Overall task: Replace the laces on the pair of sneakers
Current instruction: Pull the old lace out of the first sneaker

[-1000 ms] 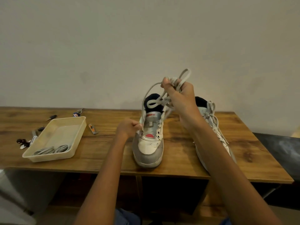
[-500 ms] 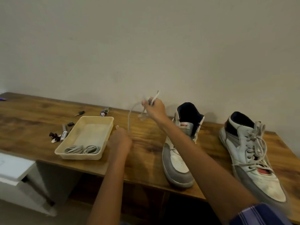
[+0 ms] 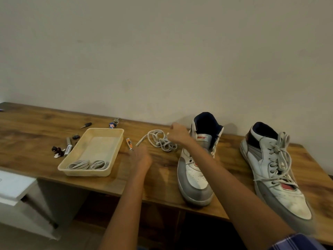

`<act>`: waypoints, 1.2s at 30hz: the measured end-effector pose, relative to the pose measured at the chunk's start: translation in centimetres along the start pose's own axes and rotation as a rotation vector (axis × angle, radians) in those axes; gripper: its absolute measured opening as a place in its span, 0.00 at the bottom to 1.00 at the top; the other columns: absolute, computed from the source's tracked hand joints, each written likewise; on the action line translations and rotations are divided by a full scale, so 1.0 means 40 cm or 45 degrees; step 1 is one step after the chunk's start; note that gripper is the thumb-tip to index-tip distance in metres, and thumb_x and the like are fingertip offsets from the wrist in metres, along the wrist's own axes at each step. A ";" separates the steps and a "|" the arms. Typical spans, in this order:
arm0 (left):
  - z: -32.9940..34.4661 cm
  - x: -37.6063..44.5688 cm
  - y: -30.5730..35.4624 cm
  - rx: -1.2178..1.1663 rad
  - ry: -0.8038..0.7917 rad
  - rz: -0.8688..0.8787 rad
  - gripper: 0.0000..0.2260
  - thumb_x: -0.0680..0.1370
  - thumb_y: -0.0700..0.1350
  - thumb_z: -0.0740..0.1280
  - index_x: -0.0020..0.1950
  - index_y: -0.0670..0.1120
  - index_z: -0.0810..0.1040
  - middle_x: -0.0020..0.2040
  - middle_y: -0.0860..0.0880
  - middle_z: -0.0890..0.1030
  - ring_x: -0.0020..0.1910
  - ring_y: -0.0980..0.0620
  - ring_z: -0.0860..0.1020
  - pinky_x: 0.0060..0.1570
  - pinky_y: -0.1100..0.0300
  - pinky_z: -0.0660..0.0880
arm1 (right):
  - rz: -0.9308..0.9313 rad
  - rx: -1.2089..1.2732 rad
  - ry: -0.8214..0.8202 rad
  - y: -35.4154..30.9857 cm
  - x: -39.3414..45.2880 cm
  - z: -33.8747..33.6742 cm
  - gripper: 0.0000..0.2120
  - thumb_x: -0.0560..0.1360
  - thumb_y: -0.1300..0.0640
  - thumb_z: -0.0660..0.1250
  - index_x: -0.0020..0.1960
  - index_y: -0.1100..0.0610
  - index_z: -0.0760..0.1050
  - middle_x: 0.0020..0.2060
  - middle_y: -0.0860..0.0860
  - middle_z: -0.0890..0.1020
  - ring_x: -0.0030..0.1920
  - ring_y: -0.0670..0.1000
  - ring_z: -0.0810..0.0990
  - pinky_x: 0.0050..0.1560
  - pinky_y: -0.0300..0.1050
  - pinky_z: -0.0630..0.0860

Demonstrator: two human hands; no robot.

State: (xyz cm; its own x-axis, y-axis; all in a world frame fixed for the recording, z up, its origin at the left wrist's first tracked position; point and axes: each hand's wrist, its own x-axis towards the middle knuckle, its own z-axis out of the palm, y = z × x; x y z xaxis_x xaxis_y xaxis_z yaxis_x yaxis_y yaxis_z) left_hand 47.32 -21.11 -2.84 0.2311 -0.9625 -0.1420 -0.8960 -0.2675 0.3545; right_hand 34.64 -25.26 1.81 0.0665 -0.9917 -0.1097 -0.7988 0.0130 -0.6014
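Head view: the removed lace (image 3: 159, 141) lies in a loose heap on the wooden table (image 3: 32, 130), between the tray (image 3: 115, 150) holding two coiled laces (image 3: 88, 165) and the unlaced sneaker (image 3: 196, 168). The right hand (image 3: 177, 132) hovers just beside the heap with fingers loosely curled, holding nothing. The left hand (image 3: 141, 159) hangs blurred over the table, fingers relaxed and empty; the laced sneaker (image 3: 275, 170) stands well apart to the right.
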 end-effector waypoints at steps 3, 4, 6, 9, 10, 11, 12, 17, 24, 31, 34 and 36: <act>0.015 -0.004 -0.001 0.071 -0.011 0.001 0.14 0.80 0.40 0.58 0.65 0.44 0.70 0.68 0.40 0.67 0.67 0.41 0.64 0.60 0.53 0.68 | -0.006 0.049 -0.130 0.018 -0.009 0.037 0.20 0.75 0.62 0.65 0.65 0.66 0.67 0.61 0.62 0.75 0.56 0.56 0.75 0.46 0.45 0.69; 0.016 -0.004 0.000 0.081 0.000 -0.012 0.14 0.80 0.41 0.58 0.65 0.44 0.69 0.68 0.39 0.66 0.67 0.41 0.63 0.60 0.53 0.68 | -0.037 0.101 -0.124 0.020 -0.009 0.044 0.22 0.75 0.61 0.67 0.66 0.65 0.66 0.62 0.60 0.75 0.57 0.56 0.74 0.48 0.44 0.69; 0.010 0.002 -0.003 0.078 0.090 -0.062 0.14 0.80 0.40 0.58 0.66 0.44 0.69 0.69 0.39 0.64 0.66 0.41 0.63 0.59 0.54 0.68 | -0.089 0.154 -0.064 0.015 -0.005 0.044 0.23 0.75 0.62 0.66 0.68 0.62 0.64 0.63 0.59 0.73 0.60 0.57 0.74 0.50 0.44 0.70; 0.005 0.015 -0.016 0.058 0.239 -0.130 0.15 0.80 0.40 0.58 0.66 0.44 0.70 0.66 0.39 0.63 0.62 0.42 0.63 0.53 0.56 0.69 | -0.125 0.196 0.004 0.015 0.003 0.039 0.24 0.75 0.66 0.63 0.70 0.60 0.63 0.64 0.59 0.72 0.60 0.56 0.73 0.53 0.46 0.72; 0.007 0.020 -0.021 0.056 0.221 -0.152 0.14 0.80 0.40 0.57 0.66 0.44 0.70 0.66 0.39 0.64 0.62 0.42 0.63 0.54 0.55 0.69 | -0.146 0.203 0.033 0.018 0.002 0.036 0.24 0.75 0.66 0.63 0.70 0.60 0.63 0.63 0.59 0.73 0.58 0.55 0.74 0.53 0.47 0.73; 0.008 0.024 -0.026 0.070 0.177 -0.173 0.15 0.81 0.40 0.57 0.67 0.43 0.69 0.66 0.39 0.65 0.63 0.41 0.63 0.55 0.54 0.69 | -0.172 0.212 0.066 0.019 0.002 0.035 0.23 0.75 0.66 0.62 0.69 0.60 0.64 0.62 0.59 0.73 0.56 0.55 0.75 0.52 0.46 0.73; 0.011 0.027 -0.030 0.088 0.132 -0.185 0.15 0.81 0.40 0.56 0.67 0.42 0.69 0.66 0.40 0.66 0.63 0.42 0.64 0.56 0.54 0.70 | -0.192 0.227 0.095 0.022 -0.001 0.033 0.22 0.75 0.66 0.62 0.69 0.60 0.65 0.61 0.59 0.74 0.55 0.54 0.75 0.52 0.47 0.73; 0.011 0.025 -0.030 0.112 0.134 -0.190 0.15 0.81 0.41 0.57 0.67 0.41 0.69 0.64 0.40 0.69 0.61 0.43 0.67 0.53 0.54 0.71 | -0.230 0.342 0.155 0.035 -0.011 0.025 0.20 0.75 0.68 0.60 0.66 0.61 0.67 0.60 0.59 0.74 0.51 0.51 0.72 0.55 0.50 0.75; 0.018 0.023 0.012 0.095 0.243 0.029 0.13 0.79 0.46 0.63 0.61 0.41 0.74 0.64 0.40 0.72 0.62 0.41 0.69 0.58 0.52 0.70 | -0.368 0.288 0.145 0.052 -0.060 -0.040 0.17 0.75 0.65 0.61 0.63 0.58 0.71 0.51 0.53 0.77 0.52 0.53 0.77 0.56 0.50 0.76; 0.037 -0.058 0.122 -0.077 0.374 0.114 0.13 0.76 0.39 0.63 0.60 0.39 0.73 0.62 0.38 0.73 0.61 0.38 0.69 0.56 0.47 0.70 | -0.545 0.379 0.586 0.171 -0.225 -0.232 0.12 0.75 0.69 0.62 0.57 0.62 0.75 0.43 0.50 0.79 0.43 0.48 0.78 0.44 0.34 0.76; 0.028 -0.138 0.212 -0.369 0.623 0.364 0.14 0.76 0.37 0.63 0.62 0.40 0.73 0.62 0.40 0.73 0.61 0.41 0.68 0.56 0.52 0.69 | -0.453 0.481 0.983 0.278 -0.302 -0.314 0.09 0.76 0.65 0.62 0.54 0.57 0.76 0.44 0.49 0.81 0.44 0.50 0.80 0.44 0.37 0.76; 0.030 -0.205 0.282 -0.567 0.742 0.622 0.14 0.76 0.35 0.62 0.61 0.41 0.75 0.59 0.44 0.75 0.58 0.46 0.71 0.51 0.60 0.68 | -0.312 0.592 1.215 0.359 -0.344 -0.348 0.06 0.78 0.60 0.61 0.52 0.53 0.76 0.44 0.50 0.82 0.45 0.52 0.81 0.44 0.49 0.79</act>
State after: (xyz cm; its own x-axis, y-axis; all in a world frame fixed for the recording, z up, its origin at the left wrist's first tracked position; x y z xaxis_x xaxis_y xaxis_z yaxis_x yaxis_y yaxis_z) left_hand 34.85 -16.19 1.23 0.1263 -0.8115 0.5705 -0.7424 0.3041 0.5969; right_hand 13.94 -13.21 5.72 -0.4590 -0.6620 0.5925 -0.5091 -0.3506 -0.7861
